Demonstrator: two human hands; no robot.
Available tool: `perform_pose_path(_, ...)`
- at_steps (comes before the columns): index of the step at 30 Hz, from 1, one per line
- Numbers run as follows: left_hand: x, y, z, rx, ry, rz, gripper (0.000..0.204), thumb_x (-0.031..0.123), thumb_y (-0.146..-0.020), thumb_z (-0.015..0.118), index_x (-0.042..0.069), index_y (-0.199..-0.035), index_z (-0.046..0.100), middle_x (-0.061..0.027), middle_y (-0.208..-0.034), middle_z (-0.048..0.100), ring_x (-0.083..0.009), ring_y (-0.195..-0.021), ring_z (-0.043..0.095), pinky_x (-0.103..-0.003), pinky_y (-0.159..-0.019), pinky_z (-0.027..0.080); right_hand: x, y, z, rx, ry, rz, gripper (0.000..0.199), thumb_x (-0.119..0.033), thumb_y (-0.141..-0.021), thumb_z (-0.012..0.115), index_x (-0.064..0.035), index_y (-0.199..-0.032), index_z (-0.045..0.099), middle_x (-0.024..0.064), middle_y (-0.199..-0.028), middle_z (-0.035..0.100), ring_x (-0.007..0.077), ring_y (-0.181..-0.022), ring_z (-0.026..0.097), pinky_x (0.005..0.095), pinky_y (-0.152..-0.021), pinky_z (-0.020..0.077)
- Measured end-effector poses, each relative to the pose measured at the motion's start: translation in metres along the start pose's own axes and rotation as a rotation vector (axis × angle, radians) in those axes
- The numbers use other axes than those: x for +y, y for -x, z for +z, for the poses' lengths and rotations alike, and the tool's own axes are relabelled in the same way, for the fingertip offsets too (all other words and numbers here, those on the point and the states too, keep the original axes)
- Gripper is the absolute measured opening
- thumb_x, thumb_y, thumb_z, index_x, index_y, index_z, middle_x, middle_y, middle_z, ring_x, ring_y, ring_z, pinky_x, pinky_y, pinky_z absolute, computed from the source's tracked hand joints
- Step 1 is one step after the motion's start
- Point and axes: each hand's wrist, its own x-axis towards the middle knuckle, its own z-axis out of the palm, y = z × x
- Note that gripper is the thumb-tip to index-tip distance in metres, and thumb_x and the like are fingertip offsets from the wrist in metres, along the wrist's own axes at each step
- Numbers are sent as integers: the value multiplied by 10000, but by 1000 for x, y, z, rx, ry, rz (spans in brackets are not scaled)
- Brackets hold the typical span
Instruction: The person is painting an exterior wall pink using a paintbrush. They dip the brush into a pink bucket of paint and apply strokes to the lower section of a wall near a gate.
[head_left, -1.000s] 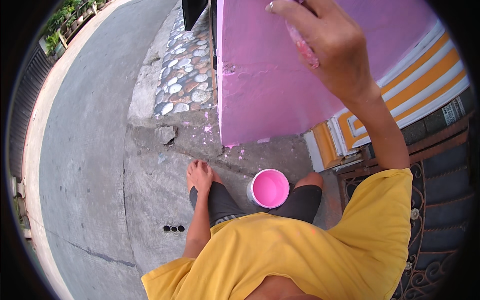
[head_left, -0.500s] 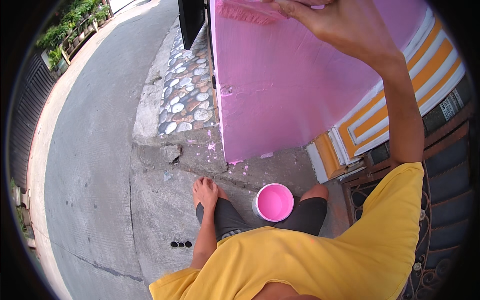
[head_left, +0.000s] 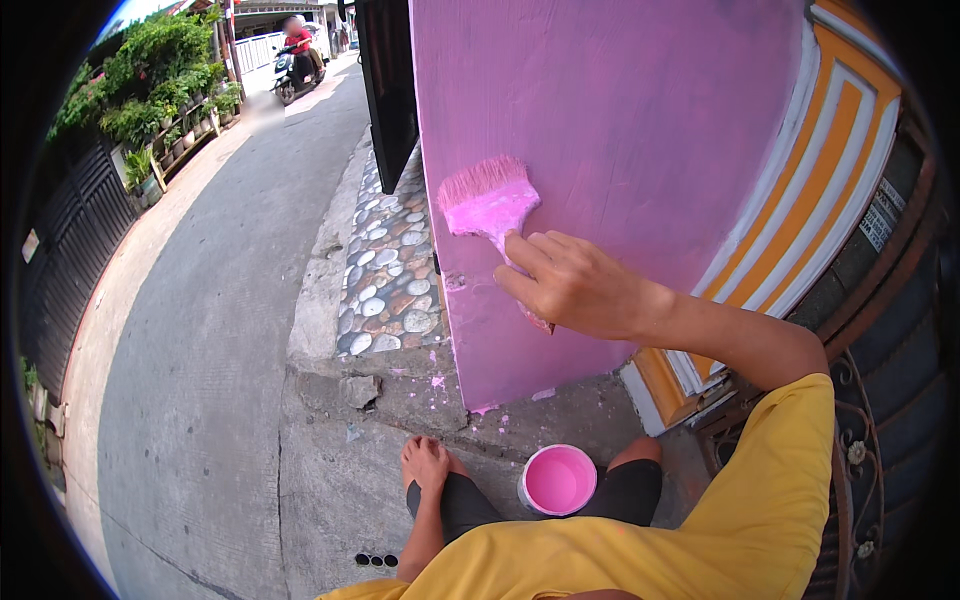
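Note:
My right hand [head_left: 590, 290] is closed around the handle of a wide paintbrush [head_left: 492, 208]. Pink paint coats its ferrule, and the pink bristles point up and left against the pink wall [head_left: 620, 170], near its left edge. Down on my left knee lies my left hand [head_left: 426, 464], fingers draped over it and holding nothing. Between my knees stands a paint bucket [head_left: 524, 492] with pink paint [head_left: 562, 480] inside.
Orange and white trim [head_left: 790, 200] borders the wall on the right, beside a metal gate [head_left: 860, 460]. Pebble-patterned tiles [head_left: 388, 270] and a broken concrete chunk [head_left: 360, 391] lie left of the wall. Up the road, a person rides a motorbike [head_left: 290, 78].
My right hand and the brush have come down from the wall's upper part, showing the whole brush. The view has tilted up, bringing the motorbike into sight. My left hand stays on the knee.

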Motion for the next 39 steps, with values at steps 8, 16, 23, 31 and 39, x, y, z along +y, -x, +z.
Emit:
perform_pose_path(8,7,-2,-8,-23,-9,0,239,229,-733,668,81,-921,671,-124,-1110,557,-307,-1143,465,-442,-998,315,100,-68,-63,163,-482,343,90,-8,-700,657,4,-789,665,85,-606,568,134,-506,517,305,-508,432)
perform_pose_path(16,-4,4,-8,-7,-12,-9,226,208,-730,672,81,-918,667,-127,-1130,554,-306,-1159,457,-442,-994,317,45,-59,-32,269,308,-67,108,-60,-686,635,-57,-681,527,87,-690,521,194,-660,620,293,-560,486)
perform_pose_path(23,1,3,-7,-10,8,-20,241,210,-727,678,79,-929,667,-128,-1122,554,-306,-1153,461,-444,-997,311,31,-37,-24,-6,-486,220,134,-57,-752,673,-29,-882,662,118,-725,579,224,-658,616,300,-557,466)
perform_pose_path(31,-2,3,-4,22,13,-10,239,216,-727,672,85,-927,662,-129,-1115,554,-301,-1150,463,-443,-997,307,60,-73,-54,400,187,-6,178,7,-709,649,-35,-882,645,87,-777,583,221,-628,609,302,-515,485)
perform_pose_path(39,-2,1,-14,17,23,-17,243,210,-724,672,81,-930,654,-134,-1108,553,-305,-1141,466,-443,-990,309,12,-33,-16,30,-249,104,235,-5,-674,656,-38,-902,613,93,-770,541,237,-676,609,318,-546,492)
